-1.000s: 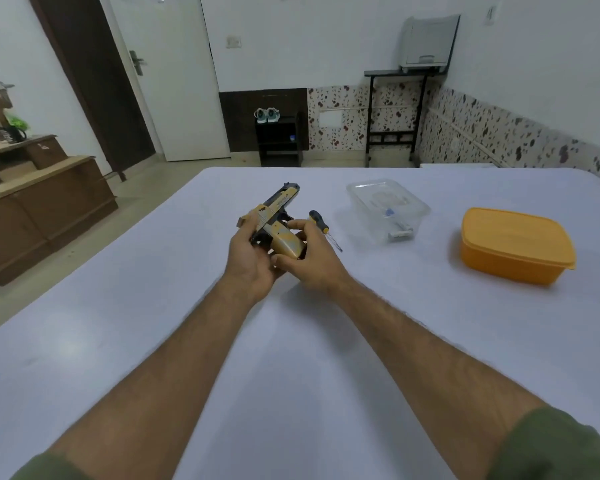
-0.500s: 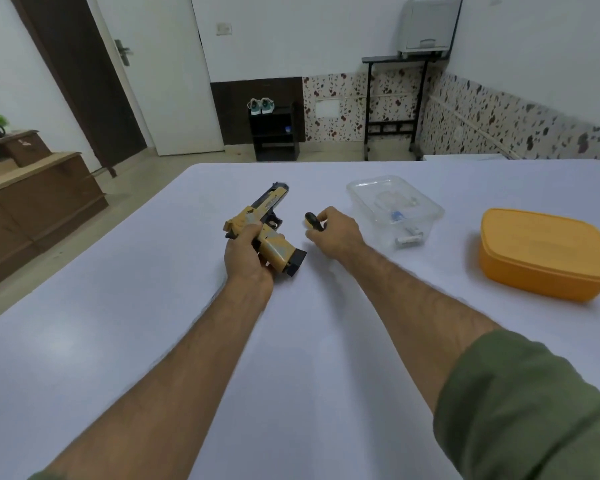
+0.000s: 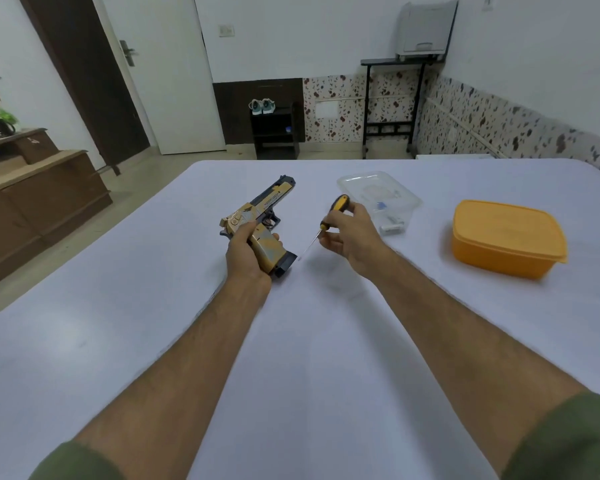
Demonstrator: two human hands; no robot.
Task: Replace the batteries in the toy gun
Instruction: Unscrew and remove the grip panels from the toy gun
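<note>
Bare table (image 3: 291, 341) before the hands; clear tub (image 3: 378, 188) and orange box (image 3: 506, 237) block the right.

The bench (image 3: 153, 341) is covered in a plain white sheet and fills the lower part of the view. The walls (image 3: 309, 36) are white above; a speckled red-and-white tile band (image 3: 333, 109) runs along their lower part at the back and right. A white door (image 3: 167, 74) stands open beside a dark brown frame (image 3: 84, 74). A light switch (image 3: 226, 30) is mounted right of the door. A low black shelf (image 3: 274, 133) carries a pair of shoes (image 3: 262, 106). A black stand (image 3: 392, 105) supports a grey printer (image 3: 425, 29). Brown wooden cabinets (image 3: 39, 202) line the left wall. The floor (image 3: 146, 188) is pale tile.
</note>
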